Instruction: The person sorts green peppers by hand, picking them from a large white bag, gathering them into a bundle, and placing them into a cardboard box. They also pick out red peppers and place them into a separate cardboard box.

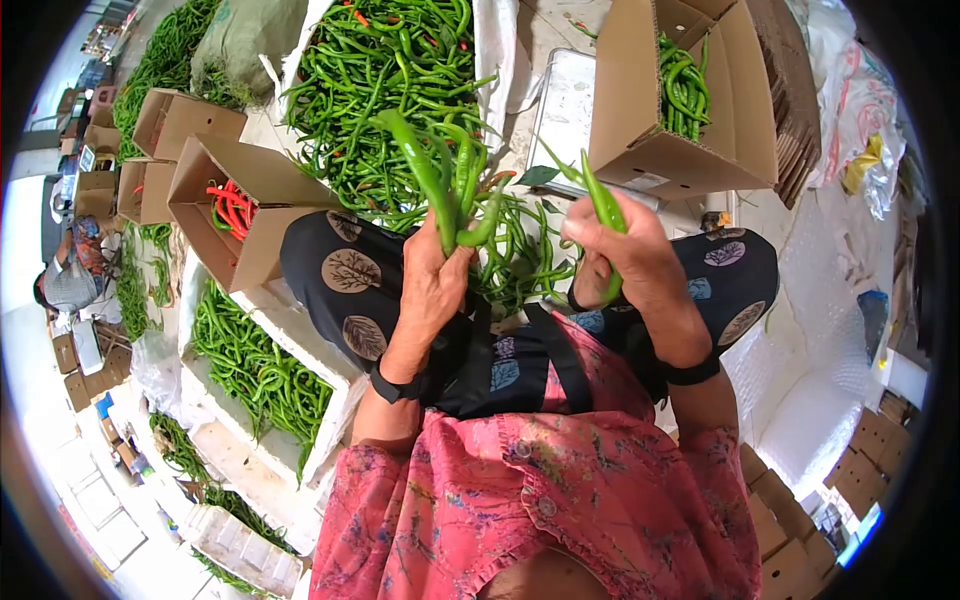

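Observation:
My left hand [432,278] is closed round a bunch of long green chili peppers [428,170], their ends sticking up past my fingers. To the right, my right hand [635,250] grips a green chili pepper [604,197], its thin stem pointing up and to the left. Both hands are raised above my lap, apart from each other. Beyond and between them spreads a large heap of green chili peppers [400,75] in a white-lined container, with a few red ones mixed in. Loose peppers [520,255] lie between my knees.
An open cardboard box [625,95] with green peppers stands at the front right, beside a metal-topped platform [568,105]. Left of my knee are a cardboard box [280,235] with red peppers and a white foam box [345,385] of green ones. Another person [72,280] sits far left.

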Tool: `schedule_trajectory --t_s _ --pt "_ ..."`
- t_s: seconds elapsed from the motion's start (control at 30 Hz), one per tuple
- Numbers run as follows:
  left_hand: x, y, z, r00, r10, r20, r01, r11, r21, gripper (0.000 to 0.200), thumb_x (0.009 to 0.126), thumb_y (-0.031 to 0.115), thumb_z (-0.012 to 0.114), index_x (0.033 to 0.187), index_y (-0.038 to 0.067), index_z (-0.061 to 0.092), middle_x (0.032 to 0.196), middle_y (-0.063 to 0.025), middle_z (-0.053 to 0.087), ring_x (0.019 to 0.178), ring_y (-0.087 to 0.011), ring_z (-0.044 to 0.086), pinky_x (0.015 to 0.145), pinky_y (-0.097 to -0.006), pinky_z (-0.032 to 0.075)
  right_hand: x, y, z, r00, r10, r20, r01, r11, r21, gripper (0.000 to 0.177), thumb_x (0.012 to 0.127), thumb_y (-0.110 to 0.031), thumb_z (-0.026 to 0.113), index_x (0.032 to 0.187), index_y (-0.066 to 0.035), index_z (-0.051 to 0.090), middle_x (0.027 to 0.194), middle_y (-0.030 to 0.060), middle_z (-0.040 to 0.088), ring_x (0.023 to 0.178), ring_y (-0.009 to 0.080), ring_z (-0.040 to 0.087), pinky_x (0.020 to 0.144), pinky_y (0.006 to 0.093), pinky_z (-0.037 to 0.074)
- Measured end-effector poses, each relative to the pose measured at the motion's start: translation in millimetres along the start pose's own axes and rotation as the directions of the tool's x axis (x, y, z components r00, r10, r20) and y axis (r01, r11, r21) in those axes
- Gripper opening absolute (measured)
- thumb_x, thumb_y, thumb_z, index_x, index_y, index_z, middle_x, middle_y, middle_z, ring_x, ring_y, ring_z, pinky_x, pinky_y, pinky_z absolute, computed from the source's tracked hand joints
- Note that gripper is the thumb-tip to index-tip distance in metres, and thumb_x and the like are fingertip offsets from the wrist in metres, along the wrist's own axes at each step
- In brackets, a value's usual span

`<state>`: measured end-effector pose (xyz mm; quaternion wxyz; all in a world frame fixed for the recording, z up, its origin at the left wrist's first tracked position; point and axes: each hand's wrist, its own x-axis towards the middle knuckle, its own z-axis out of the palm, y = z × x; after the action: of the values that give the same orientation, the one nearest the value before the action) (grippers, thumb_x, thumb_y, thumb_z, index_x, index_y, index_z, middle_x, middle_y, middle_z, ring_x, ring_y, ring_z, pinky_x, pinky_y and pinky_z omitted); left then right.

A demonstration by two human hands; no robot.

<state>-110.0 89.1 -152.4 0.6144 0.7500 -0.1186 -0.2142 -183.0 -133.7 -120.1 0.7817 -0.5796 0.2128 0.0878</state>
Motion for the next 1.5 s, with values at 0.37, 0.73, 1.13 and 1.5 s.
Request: schedule_trajectory --t_s 0.37,0.73,1.13,1.5 --pt "8.2 6.8 21.1 0.895 0.445 0.014 -0.356 0.696 0.623 0.068 0.069 -0.011 0.055 0.134 0.008 0.047 0.087 -0.0188 0.055 0.076 -0.0405 0.058 0.065 -0.0465 0.047 37.9 -59.5 19.7 0.988 -0.141 0.061 0.151 0.965 -0.217 0.031 0.081 -0.023 0.073 0.102 -0.002 0.065 0.082 -0.0027 0.058 0.065 0.0027 0.046 0.058 0.0185 0.037" --pt "7.2 9.5 31.2 0.882 0.471 -0.016 -0.284 0.558 0.780 0.071 0.066 -0.009 0.060 0.134 0.010 0.049 0.079 -0.0129 0.050 0.069 -0.0333 0.056 0.059 -0.0438 0.046 63.2 -22.9 22.3 0.977 -0.211 -0.036 0.179 0.896 -0.407 0.040 0.074 -0.030 0.079 0.095 0.000 0.063 0.077 0.0015 0.060 0.070 0.0102 0.056 0.065 0.0255 0.047" --pt "22.8 1.6 -2.2 0.951 0.070 0.302 0.239 0.456 -0.857 0.056 0.093 0.019 0.059 0.140 0.000 0.036 0.085 -0.0107 0.057 0.066 -0.0144 0.048 0.058 -0.0261 0.040 56.1 -114.2 -90.9 0.949 -0.306 0.080 0.275 0.924 0.266 0.034 0.095 -0.018 0.056 0.119 0.006 0.051 0.096 0.0047 0.057 0.084 0.0104 0.055 0.060 0.0186 0.046" --pt "41.8 -1.2 4.5 0.968 0.120 0.218 0.230 -0.096 -0.968 0.039 0.097 0.011 0.051 0.136 0.011 0.047 0.133 -0.0135 0.054 0.128 -0.0290 0.046 0.103 -0.0455 0.040 31.4 -33.6 0.0 0.988 -0.013 0.153 0.034 0.990 -0.135 0.038 0.086 -0.023 0.069 0.111 0.001 0.055 0.089 0.0069 0.064 0.071 0.0101 0.059 0.063 0.0224 0.049"
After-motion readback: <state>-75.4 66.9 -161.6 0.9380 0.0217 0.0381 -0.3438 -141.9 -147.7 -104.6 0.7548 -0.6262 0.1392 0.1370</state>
